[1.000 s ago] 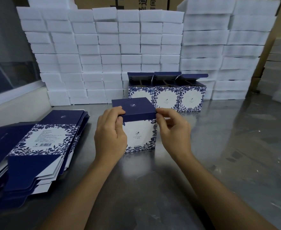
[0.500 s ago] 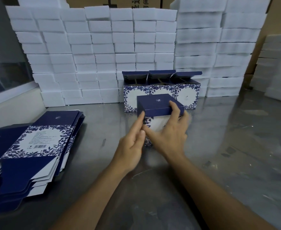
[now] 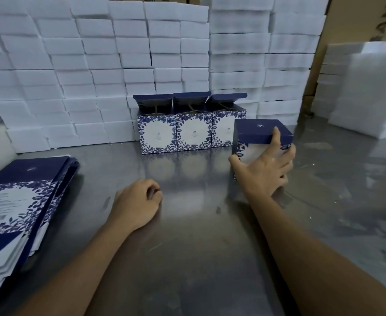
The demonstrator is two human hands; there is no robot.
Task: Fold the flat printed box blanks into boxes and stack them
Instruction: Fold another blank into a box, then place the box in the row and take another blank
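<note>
While the left hand had dropped away from the lid it was pinching a second earlier and now rested loosely curled and holding nothing on the steel table, well in front of the row of three open boxes, the stack of flat blanks lay untouched far to the left of that row. The right hand alone gripped the newly folded box, fingers spread over its front face and closed navy lid, and had carried it from mid-table to just beside the row's right end, slightly nearer the person. Folding of this box looked finished, with only its placement left. Behind the row stood the wall of white foam blocks.
</note>
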